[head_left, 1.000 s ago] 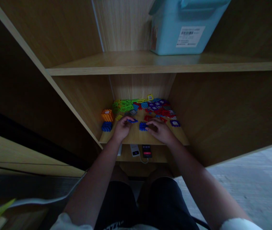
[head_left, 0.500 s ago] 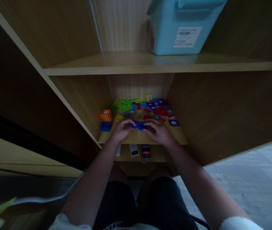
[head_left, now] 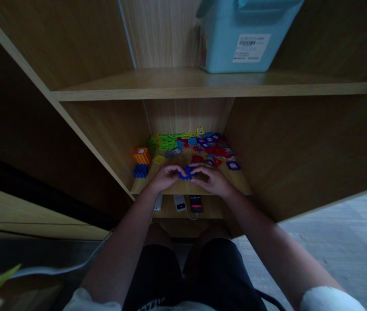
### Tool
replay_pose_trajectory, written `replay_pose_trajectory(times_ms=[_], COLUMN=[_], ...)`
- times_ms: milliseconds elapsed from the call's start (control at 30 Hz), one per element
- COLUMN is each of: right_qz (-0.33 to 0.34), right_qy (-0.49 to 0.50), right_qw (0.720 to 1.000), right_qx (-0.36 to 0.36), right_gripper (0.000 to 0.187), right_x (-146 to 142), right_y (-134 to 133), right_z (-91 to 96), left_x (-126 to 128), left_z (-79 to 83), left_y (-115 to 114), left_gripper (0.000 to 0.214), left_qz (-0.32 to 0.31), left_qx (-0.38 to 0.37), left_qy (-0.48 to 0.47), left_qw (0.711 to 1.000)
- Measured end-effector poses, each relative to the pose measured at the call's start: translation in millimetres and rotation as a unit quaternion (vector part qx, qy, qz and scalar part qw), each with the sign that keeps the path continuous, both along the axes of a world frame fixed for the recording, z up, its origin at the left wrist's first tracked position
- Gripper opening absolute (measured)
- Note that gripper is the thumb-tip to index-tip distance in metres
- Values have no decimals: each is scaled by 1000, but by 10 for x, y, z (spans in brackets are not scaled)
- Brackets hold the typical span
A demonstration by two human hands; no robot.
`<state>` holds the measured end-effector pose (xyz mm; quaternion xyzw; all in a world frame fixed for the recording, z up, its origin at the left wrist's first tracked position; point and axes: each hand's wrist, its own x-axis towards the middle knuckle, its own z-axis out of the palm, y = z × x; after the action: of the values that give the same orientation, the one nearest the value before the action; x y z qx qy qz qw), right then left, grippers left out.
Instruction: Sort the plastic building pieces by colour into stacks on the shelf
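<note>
My left hand (head_left: 162, 178) and my right hand (head_left: 212, 179) meet over the front of a low wooden shelf (head_left: 238, 183). Both pinch the same small cluster of blue toothed plastic pieces (head_left: 186, 172) held between their fingertips. Behind them lies a spread of loose pieces: green and yellow (head_left: 166, 142) at the back left, purple and red (head_left: 217, 149) at the back right. An orange block (head_left: 141, 155) and a blue block (head_left: 140, 171) of joined pieces stand at the shelf's left side.
A light blue plastic box (head_left: 245, 34) with a barcode label sits on the upper shelf (head_left: 170, 86). Below the shelf's front edge lie a phone (head_left: 196, 203) and a white device (head_left: 180, 203) with a cable. My knees are underneath. Grey floor lies to the right.
My hands came together from a short gap apart; the two separate blue pieces are now joined in one cluster, lifted slightly toward the shelf's front.
</note>
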<state>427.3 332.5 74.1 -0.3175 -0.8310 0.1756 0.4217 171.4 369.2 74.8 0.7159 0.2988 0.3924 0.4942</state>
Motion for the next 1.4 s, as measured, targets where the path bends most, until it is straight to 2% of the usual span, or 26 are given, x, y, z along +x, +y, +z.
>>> replay_pose_trajectory(times_ms=[167, 400, 467, 567, 633, 700, 833, 967, 1067, 1167, 1400], right_qz=[34, 29, -1, -112, -183, -212, -192, -176, -166, -161, -161], right_qy=[0, 23, 35, 60, 62, 47, 11, -10, -21, -29, -41], right_qw=[999, 999, 999, 992, 981, 975, 980, 984, 985, 986, 985], right_qx=[12, 8, -4, -18, -25, -36, -45, -37, -37, -37, -37], right_gripper=[18, 17, 17, 21, 23, 25, 25, 21, 19, 19, 18], right_x=[-14, -11, -4, 22, 43, 59, 64, 52, 49, 53, 61], right_y=[18, 32, 45, 92, 134, 168, 182, 156, 149, 160, 169], right_z=[-8, -46, -68, -111, -142, -168, -187, -159, -149, -164, -171], left_x=[2, 9, 19, 32, 39, 43, 28, 0, 10, 42, 81], left_z=[-30, -36, -44, -64, -78, -90, -113, -138, -152, -148, -122], left_y=[14, 23, 32, 56, 73, 88, 103, 109, 106, 88, 45], left_gripper=[15, 19, 27, 50, 49, 48, 50, 38, 34, 42, 68], left_qz=[-18, -31, -29, 17, 75, 114, 118, 125, 153, 164, 134], left_qx=[13, -7, -14, -22, -13, 4, 30, 59, 72, 94, 118], left_qy=[28, 6, -29, -91, -102, -89, -52, -23, 20, 71, 136], left_qw=[999, 999, 999, 995, 992, 990, 991, 990, 985, 979, 974])
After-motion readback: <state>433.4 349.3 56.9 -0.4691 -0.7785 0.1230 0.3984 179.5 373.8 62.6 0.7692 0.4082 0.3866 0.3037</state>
